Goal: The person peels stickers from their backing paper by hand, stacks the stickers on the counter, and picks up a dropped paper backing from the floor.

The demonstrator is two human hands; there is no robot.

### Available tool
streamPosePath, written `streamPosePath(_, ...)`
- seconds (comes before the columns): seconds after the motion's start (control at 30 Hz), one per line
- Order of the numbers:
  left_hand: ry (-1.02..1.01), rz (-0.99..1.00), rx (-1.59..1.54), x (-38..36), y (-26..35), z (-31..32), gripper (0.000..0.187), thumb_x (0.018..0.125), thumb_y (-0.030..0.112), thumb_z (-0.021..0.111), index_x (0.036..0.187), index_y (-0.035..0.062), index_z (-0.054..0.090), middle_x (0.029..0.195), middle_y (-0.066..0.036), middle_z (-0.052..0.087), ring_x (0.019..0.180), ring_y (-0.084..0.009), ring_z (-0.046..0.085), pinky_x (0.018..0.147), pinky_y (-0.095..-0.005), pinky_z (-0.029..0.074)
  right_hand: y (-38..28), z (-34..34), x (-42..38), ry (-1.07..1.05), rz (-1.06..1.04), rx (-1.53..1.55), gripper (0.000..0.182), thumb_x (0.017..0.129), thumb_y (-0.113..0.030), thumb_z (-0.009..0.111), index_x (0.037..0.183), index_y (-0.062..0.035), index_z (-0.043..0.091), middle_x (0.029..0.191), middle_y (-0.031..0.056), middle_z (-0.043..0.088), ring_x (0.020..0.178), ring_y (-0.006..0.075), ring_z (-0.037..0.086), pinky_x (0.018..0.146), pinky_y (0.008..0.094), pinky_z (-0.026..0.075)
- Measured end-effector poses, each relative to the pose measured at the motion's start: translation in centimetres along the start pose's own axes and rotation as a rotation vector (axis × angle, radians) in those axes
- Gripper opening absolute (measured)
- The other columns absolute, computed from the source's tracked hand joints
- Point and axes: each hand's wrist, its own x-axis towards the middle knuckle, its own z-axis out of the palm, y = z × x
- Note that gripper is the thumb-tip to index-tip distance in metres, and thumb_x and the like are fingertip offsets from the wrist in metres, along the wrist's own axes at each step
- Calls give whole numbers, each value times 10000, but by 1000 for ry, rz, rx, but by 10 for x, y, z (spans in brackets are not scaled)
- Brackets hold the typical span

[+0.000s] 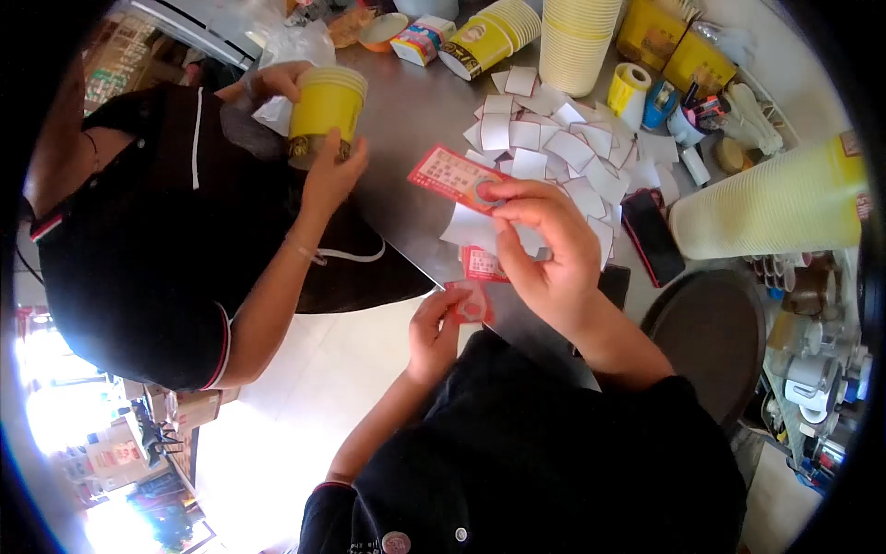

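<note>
My right hand (554, 249) pinches the end of a red and white printed card (448, 175) between thumb and fingers, raised over the metal table (397, 120). Lower down, near the table's front edge, my left hand (436, 337) grips a red piece (472, 303), partly see-through with a pale shape on it. Another red and white card (483, 263) lies just above that piece, beneath my right hand's card. Behind my right hand spreads a loose pile of white paper pieces (554, 138); one larger white piece (469, 224) shows under the raised card.
At the left a co-worker (138, 240) holds a yellow paper tub (328, 102) with both hands. Tall stacks of tubs (577, 46) stand at the back, and one lies at the right (766, 208). A dark phone (652, 238) and a round brown tray (709, 342) are right of me.
</note>
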Motion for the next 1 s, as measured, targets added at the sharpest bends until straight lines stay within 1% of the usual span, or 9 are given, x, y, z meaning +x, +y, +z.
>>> streamPosePath(0.13, 32, -287, -578, -18, -1, -16, 369, 828, 52, 482, 1182, -48, 503, 1101, -137, 564, 929, -187, 562, 821, -287, 453, -8, 8, 1, -68, -37, -68, 196, 719, 53, 626, 891, -6, 554, 1001, 127, 590, 871, 267, 613, 728, 314, 492)
streamPosePath(0.23, 38, -436, -583, -26, 14, -26, 374, 836, 56, 517, 1196, -41, 488, 1069, -124, 579, 871, -161, 582, 763, -272, 478, -13, 16, 0, -95, -55, -52, 201, 717, 55, 628, 894, -5, 554, 1000, 131, 588, 879, 275, 611, 728, 316, 495)
streamPosePath(0.4, 113, -303, -463, -29, 27, -23, 357, 801, -3, 621, 1140, -39, 514, 906, -91, 609, 676, -139, 589, 634, -245, 480, -21, 29, -3, -116, -15, 28, 193, 728, 49, 630, 897, -4, 554, 1001, 138, 584, 880, 286, 609, 728, 317, 500)
streamPosePath(0.53, 124, -323, -407, -33, 31, -25, 355, 802, -39, 605, 1142, -54, 502, 900, -107, 614, 680, -137, 580, 604, -241, 484, -21, 36, -2, -111, -129, -13, 198, 736, 50, 628, 910, 3, 546, 1000, 145, 585, 867, 290, 611, 724, 314, 507)
streamPosePath(0.7, 150, -299, -401, -36, 33, -24, 388, 799, -46, 599, 1167, -51, 478, 903, -109, 618, 683, -124, 573, 602, -232, 472, -26, 36, -10, -170, -49, 85, 207, 743, -1, 650, 918, 1, 541, 1002, 156, 574, 877, 305, 598, 741, 335, 495)
streamPosePath(0.83, 174, -286, -366, -32, 69, -31, 515, 789, -45, 611, 1248, -31, 377, 863, -110, 633, 653, -124, 573, 590, -221, 455, -26, 38, -31, -182, 100, -80, 443, 755, -198, 696, 1060, 36, 475, 973, 192, 552, 886, 318, 571, 765, 360, 461)
streamPosePath(0.9, 159, -293, -398, -31, 75, -35, 460, 777, -51, 624, 1181, -31, 405, 787, -105, 632, 638, -126, 574, 587, -225, 453, -25, 39, -53, -399, 457, -68, 529, 758, -230, 707, 1119, 47, 440, 933, 176, 558, 863, 271, 584, 745, 345, 465)
streamPosePath(0.93, 143, -294, -405, -31, 75, -38, 391, 785, -34, 629, 1130, -40, 447, 791, -99, 631, 646, -117, 578, 585, -212, 457, -23, 39, -59, -449, 557, 176, 480, 782, -191, 695, 1124, 34, 444, 917, 127, 575, 844, 193, 590, 727, 304, 470)
streamPosePath(1.0, 134, -304, -412, -35, 77, -42, 323, 793, -18, 634, 1079, -48, 488, 795, -93, 629, 654, -109, 583, 584, -200, 461, -26, 40, -65, -412, 684, 435, 450, 793, -158, 682, 1126, 25, 441, 922, 107, 580, 841, 167, 591, 728, 286, 476)
